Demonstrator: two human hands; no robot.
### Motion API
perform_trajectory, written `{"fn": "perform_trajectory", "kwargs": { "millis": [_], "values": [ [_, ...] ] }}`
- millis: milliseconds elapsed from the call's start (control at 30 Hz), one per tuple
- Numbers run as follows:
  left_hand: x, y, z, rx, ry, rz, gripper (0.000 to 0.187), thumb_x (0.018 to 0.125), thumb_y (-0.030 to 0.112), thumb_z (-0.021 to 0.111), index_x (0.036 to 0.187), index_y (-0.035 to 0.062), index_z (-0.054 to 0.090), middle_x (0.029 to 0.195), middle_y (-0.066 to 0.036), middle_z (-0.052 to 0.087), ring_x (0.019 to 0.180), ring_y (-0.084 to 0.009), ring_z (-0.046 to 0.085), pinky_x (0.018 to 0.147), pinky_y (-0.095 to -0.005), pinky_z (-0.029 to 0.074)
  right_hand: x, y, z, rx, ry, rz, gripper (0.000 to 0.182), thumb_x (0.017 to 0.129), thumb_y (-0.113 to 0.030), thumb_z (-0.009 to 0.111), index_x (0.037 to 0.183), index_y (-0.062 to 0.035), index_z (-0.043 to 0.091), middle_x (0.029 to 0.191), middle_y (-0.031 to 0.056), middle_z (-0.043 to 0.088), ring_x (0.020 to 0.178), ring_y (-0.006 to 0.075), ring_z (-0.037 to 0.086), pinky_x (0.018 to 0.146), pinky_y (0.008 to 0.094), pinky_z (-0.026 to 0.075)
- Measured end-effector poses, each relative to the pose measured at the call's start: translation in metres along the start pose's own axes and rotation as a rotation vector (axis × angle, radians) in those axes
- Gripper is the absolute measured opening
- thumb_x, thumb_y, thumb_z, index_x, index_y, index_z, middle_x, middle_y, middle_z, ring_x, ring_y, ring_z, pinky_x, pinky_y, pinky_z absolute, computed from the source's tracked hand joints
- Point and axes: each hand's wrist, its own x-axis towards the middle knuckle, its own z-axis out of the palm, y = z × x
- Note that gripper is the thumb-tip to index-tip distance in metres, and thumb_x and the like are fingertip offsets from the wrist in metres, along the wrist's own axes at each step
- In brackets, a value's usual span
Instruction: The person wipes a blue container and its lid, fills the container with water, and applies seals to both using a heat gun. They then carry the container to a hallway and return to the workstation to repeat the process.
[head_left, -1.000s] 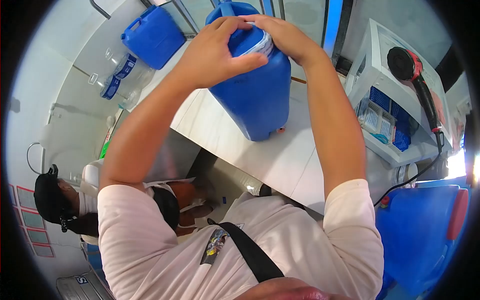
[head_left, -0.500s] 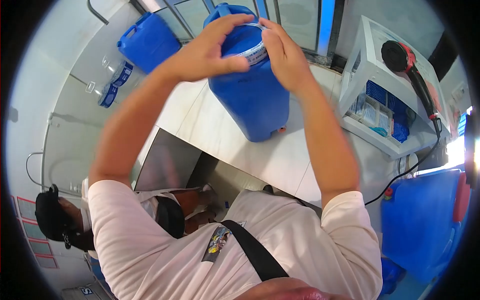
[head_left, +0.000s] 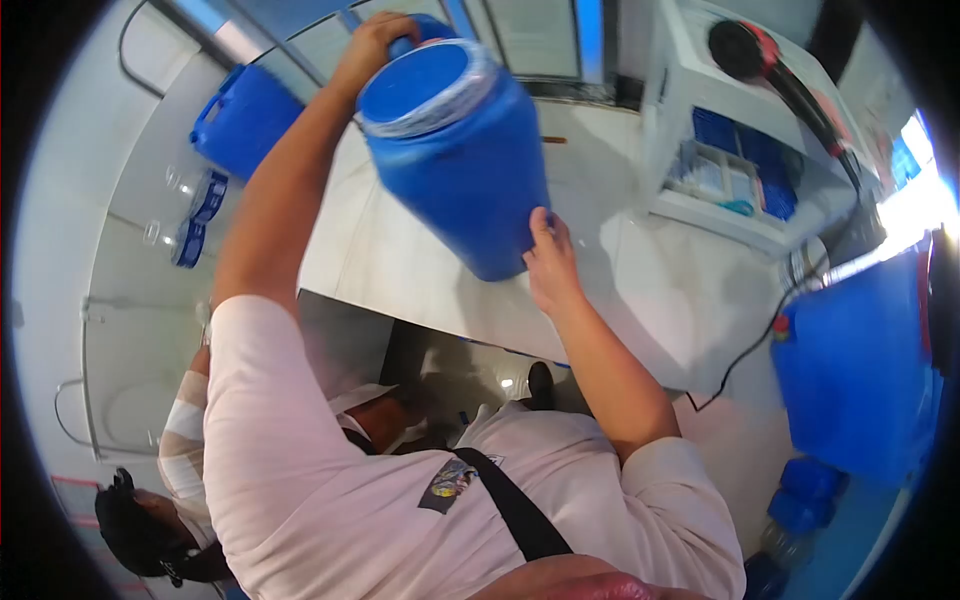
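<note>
A blue plastic water jug [head_left: 455, 165] stands tilted on the white tiled counter [head_left: 400, 270]. A clear band with printing, the plastic seal [head_left: 440, 110], circles its wide round cap [head_left: 415, 80]. My left hand [head_left: 385, 35] is closed round the jug's handle at the far top. Low on the jug's right side, my right hand [head_left: 550, 260] grips near the bottom corner, thumb uppermost; its fingertips are partly hidden.
A black-and-red hand-held dryer [head_left: 770, 75] lies on a white shelf unit [head_left: 680, 205], its cord trailing over the counter. Another blue jug [head_left: 245, 120] and clear bottles [head_left: 190, 235] are at left. A large blue jug [head_left: 850, 360] is at right. A person in a black cap [head_left: 140, 525] is at lower left.
Both hands have left the cap's seal. My left hand has moved to the handle, my right down to the jug's lower side. The jug has turned and shifted slightly left.
</note>
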Motion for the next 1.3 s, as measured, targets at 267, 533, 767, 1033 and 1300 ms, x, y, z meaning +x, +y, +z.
{"fn": "perform_trajectory", "kwargs": {
  "millis": [267,533,767,1033,1300],
  "values": [
    [-0.023,0.110,-0.035,-0.076,0.099,0.016,0.030,0.077,0.018,0.079,0.069,0.0055,0.054,0.074,-0.011,0.056,0.077,-0.0304,0.057,0.072,-0.0373,0.045,-0.116,0.000,-0.035,0.003,0.011,-0.015,0.095,0.093,-0.050,0.068,0.151,0.0045,0.016,0.148,0.0183,0.037,0.138,0.0242,0.035,0.116,0.0376,0.028],
    [-0.050,0.300,-0.106,0.101,-0.028,0.063,0.032,0.071,0.006,0.084,0.065,0.0066,0.053,0.065,-0.008,0.055,0.063,-0.0302,0.056,0.065,-0.0390,0.045,-0.242,-0.001,-0.130,-0.237,-0.035,-0.214,0.085,0.098,-0.052,0.059,0.145,0.0081,0.021,0.140,0.0220,0.041,0.131,0.0260,0.041,0.111,0.0360,0.033],
    [-0.056,0.453,-0.164,-0.030,-0.634,-0.216,0.018,0.061,0.006,0.077,0.074,0.0053,0.066,0.076,-0.013,0.066,0.075,-0.0359,0.064,0.070,-0.0420,0.051,-0.298,-0.023,-0.188,-0.092,0.130,-0.211,0.056,0.106,-0.039,0.049,0.143,0.0014,0.037,0.127,0.0142,0.053,0.115,0.0192,0.050,0.103,0.0319,0.039],
    [-0.147,0.513,-0.008,-0.720,-1.336,0.029,0.050,0.078,0.027,0.076,0.121,0.0036,0.067,0.111,-0.021,0.071,0.105,-0.0354,0.068,0.096,-0.0426,0.051,-0.349,0.062,-0.339,-0.681,0.225,-0.063,0.054,0.102,-0.045,0.050,0.133,-0.0005,0.055,0.134,0.0204,0.057,0.126,0.0307,0.053,0.106,0.0403,0.041],
    [-0.316,0.711,0.283,-0.206,-1.748,0.133,0.060,0.084,0.037,0.068,0.129,-0.0010,0.057,0.126,-0.026,0.062,0.118,-0.0397,0.060,0.101,-0.0469,0.048,-0.753,0.116,-0.630,-1.003,0.977,0.672,0.054,0.095,-0.039,0.055,0.128,0.0030,0.060,0.129,0.0259,0.061,0.122,0.0415,0.057,0.107,0.0449,0.043]
  ]
}}
